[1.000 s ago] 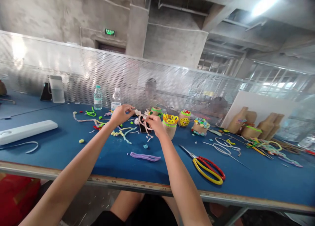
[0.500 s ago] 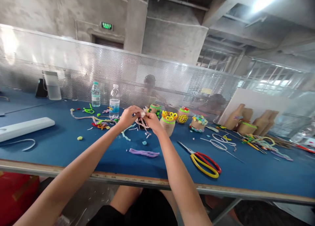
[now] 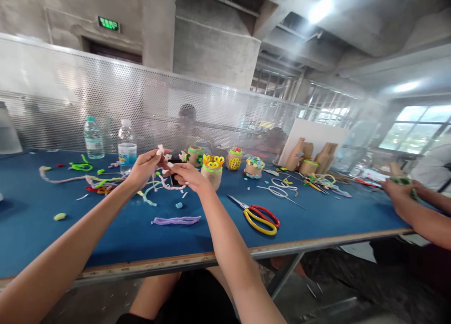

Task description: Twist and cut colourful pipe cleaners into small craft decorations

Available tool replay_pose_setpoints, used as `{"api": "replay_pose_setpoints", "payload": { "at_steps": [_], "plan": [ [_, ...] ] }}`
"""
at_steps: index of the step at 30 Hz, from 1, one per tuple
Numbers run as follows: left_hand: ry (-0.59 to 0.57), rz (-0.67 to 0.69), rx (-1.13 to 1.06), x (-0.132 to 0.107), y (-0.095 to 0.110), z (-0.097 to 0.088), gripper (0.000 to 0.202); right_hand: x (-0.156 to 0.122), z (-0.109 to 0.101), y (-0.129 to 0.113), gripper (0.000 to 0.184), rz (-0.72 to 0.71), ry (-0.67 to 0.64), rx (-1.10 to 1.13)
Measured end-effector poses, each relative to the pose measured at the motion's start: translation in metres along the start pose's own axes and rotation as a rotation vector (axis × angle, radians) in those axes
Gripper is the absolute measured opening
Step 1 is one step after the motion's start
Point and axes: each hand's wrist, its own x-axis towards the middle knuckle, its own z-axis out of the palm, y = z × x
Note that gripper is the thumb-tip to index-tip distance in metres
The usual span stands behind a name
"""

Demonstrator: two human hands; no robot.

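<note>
My left hand (image 3: 145,166) is closed, fingertips pinching a pale pinkish-white pipe cleaner (image 3: 172,187) above the table. Close beside it on the right, my right hand (image 3: 190,176) pinches another part of the same fuzzy strand, and a loop of it hangs below the fingers. A dark flat object (image 3: 176,178) lies partly hidden behind my right hand. Just past that hand stands a twine-wrapped jar (image 3: 212,177) with yellow and orange loops around its rim. A folded purple pipe cleaner (image 3: 176,220) lies on the table in front of me.
Scissors (image 3: 259,219) with red and yellow handles lie right of my forearm. More decorated jars (image 3: 254,168) stand behind. Two water bottles (image 3: 127,150) and tangled pipe cleaners (image 3: 105,185) are at left. Wrapped bottles (image 3: 296,157) lean at back right. Another person's hands (image 3: 400,190) work at far right.
My view has swung right, bringing another person's arms into sight. My hands have moved slightly apart, and the pale strand now shows between and below them.
</note>
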Motion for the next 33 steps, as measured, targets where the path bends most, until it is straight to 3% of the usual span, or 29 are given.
{"api": "replay_pose_setpoints", "payload": {
  "at_steps": [4,9,12,15,18,20,23,27,33],
  "plan": [
    [0.025,-0.147,-0.084,-0.011,0.005,0.012,0.027,-0.003,0.013,0.0,0.031,-0.019,-0.06,-0.07],
    [0.1,-0.077,0.071,-0.016,0.0,0.017,0.03,-0.002,0.022,0.001,0.044,-0.017,-0.022,-0.14],
    [0.105,0.081,0.319,-0.017,-0.006,0.018,0.017,0.003,0.016,0.005,0.029,0.084,-0.036,-0.113],
    [0.103,0.373,0.655,-0.017,-0.01,0.015,0.026,0.005,0.007,0.004,0.014,0.098,-0.032,-0.052],
    [0.079,0.648,0.959,-0.016,-0.012,0.009,0.02,0.002,0.0,-0.002,0.013,0.082,-0.071,-0.026],
    [0.082,0.695,1.04,-0.014,-0.011,0.005,0.021,0.0,-0.002,-0.006,0.014,0.084,-0.1,-0.028],
    [0.049,0.71,1.06,-0.011,-0.013,0.002,0.026,-0.002,-0.004,-0.01,0.013,0.073,-0.087,-0.03],
    [-0.045,0.748,1.001,-0.007,-0.024,0.002,0.027,0.0,-0.008,-0.008,0.014,-0.006,0.062,-0.007],
    [-0.01,0.748,0.91,-0.007,-0.032,-0.002,0.019,0.001,-0.004,-0.002,0.035,0.041,0.083,-0.061]
  ]
}}
